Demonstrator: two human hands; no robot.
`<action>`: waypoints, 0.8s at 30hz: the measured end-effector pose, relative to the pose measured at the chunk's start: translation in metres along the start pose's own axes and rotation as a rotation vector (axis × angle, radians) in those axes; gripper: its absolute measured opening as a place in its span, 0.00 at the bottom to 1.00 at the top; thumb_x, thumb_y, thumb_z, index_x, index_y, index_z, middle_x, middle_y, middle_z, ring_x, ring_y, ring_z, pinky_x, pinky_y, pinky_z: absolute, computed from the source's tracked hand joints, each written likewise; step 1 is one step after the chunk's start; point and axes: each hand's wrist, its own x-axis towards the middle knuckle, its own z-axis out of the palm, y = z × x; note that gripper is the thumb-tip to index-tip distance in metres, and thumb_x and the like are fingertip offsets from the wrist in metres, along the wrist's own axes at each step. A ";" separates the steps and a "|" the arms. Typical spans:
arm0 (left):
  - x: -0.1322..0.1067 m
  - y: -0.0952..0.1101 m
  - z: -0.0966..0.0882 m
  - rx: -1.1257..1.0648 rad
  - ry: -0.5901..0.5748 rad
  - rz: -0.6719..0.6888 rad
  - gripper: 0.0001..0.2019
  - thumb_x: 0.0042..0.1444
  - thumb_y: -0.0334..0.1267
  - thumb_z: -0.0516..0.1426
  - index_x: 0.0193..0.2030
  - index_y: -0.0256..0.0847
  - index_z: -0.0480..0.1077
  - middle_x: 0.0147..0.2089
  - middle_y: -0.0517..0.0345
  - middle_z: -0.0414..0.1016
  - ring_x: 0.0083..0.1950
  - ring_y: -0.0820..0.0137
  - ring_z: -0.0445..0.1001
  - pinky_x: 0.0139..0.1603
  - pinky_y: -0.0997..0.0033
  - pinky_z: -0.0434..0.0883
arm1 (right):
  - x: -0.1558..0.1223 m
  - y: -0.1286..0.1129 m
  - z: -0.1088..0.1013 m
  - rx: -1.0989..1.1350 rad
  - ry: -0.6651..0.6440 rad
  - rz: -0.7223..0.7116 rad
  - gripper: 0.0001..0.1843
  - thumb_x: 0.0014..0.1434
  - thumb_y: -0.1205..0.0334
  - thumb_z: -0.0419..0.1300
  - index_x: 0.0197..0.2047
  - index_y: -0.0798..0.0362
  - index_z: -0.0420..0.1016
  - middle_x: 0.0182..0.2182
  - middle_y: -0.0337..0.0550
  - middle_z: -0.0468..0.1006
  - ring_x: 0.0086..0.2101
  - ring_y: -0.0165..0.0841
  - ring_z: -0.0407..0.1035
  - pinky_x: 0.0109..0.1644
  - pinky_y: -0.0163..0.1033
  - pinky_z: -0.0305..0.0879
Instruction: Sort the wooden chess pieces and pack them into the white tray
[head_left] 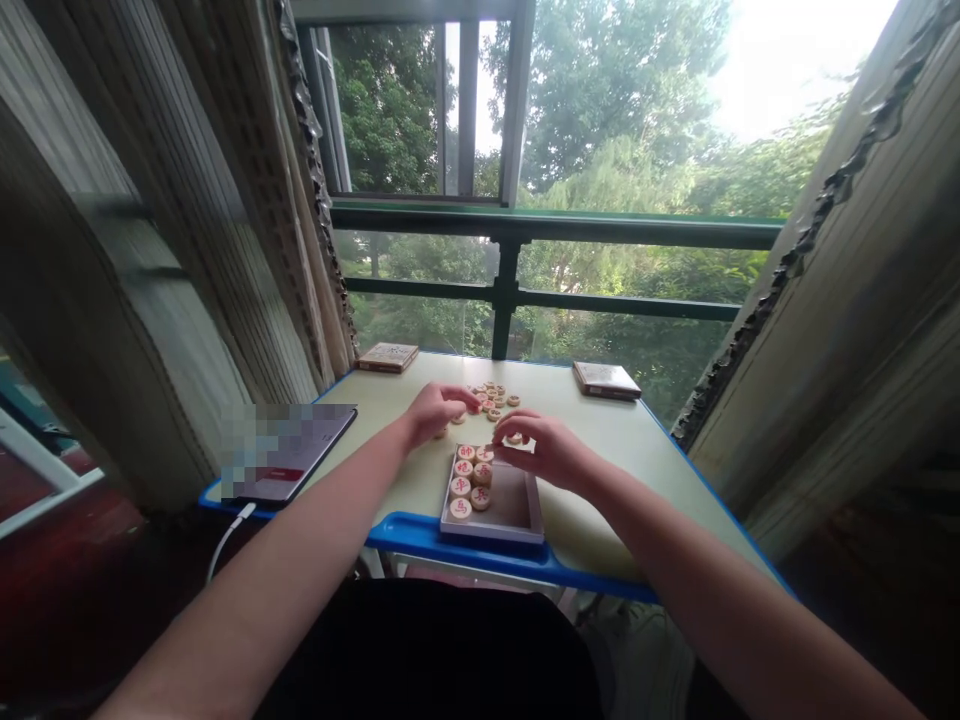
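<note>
My left hand (pixel 437 408) reaches to the near left side of a loose group of round xiangqi pieces (pixel 491 395), fingers stretched out and fingertips at the pieces. A shallow box (pixel 517 500) stands at the table's near edge. In its left part lie wooden pieces with red characters (pixel 460 487), in two columns, some stacked. Above the box's far edge is my right hand (pixel 544 446), its thumb and fingertips curled together beside the far right piece; what they pinch, if anything, is hidden. Another piece (pixel 514 438) shows behind its fingers.
The pale table (pixel 600 500) has a blue rim. Flat boxes stand at the far left (pixel 388 357) and far right (pixel 606 380). A tablet (pixel 300 460) with a white cable (pixel 229 535) lies at the left edge. Curtains (pixel 225 200) hang on both sides, before a window with green railing (pixel 570 230).
</note>
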 end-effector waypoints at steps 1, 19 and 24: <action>0.001 -0.003 0.000 0.030 0.042 0.005 0.14 0.37 0.30 0.50 0.29 0.36 0.76 0.30 0.54 0.78 0.36 0.66 0.74 0.37 0.67 0.70 | 0.000 0.000 -0.003 0.019 -0.023 0.015 0.06 0.54 0.61 0.60 0.33 0.55 0.75 0.33 0.45 0.76 0.32 0.30 0.68 0.35 0.35 0.66; 0.000 -0.015 -0.007 0.767 0.139 0.228 0.11 0.43 0.36 0.53 0.28 0.39 0.78 0.27 0.57 0.74 0.28 0.72 0.67 0.35 0.72 0.67 | -0.005 -0.014 -0.017 -0.224 -0.395 0.097 0.07 0.43 0.67 0.66 0.30 0.51 0.77 0.25 0.38 0.77 0.36 0.35 0.66 0.36 0.36 0.62; -0.001 -0.014 -0.007 0.768 0.121 0.239 0.12 0.43 0.32 0.52 0.27 0.39 0.77 0.28 0.57 0.74 0.30 0.72 0.69 0.37 0.73 0.67 | -0.007 -0.013 -0.015 -0.250 -0.386 0.095 0.07 0.42 0.67 0.65 0.29 0.50 0.76 0.23 0.38 0.76 0.32 0.34 0.67 0.35 0.36 0.61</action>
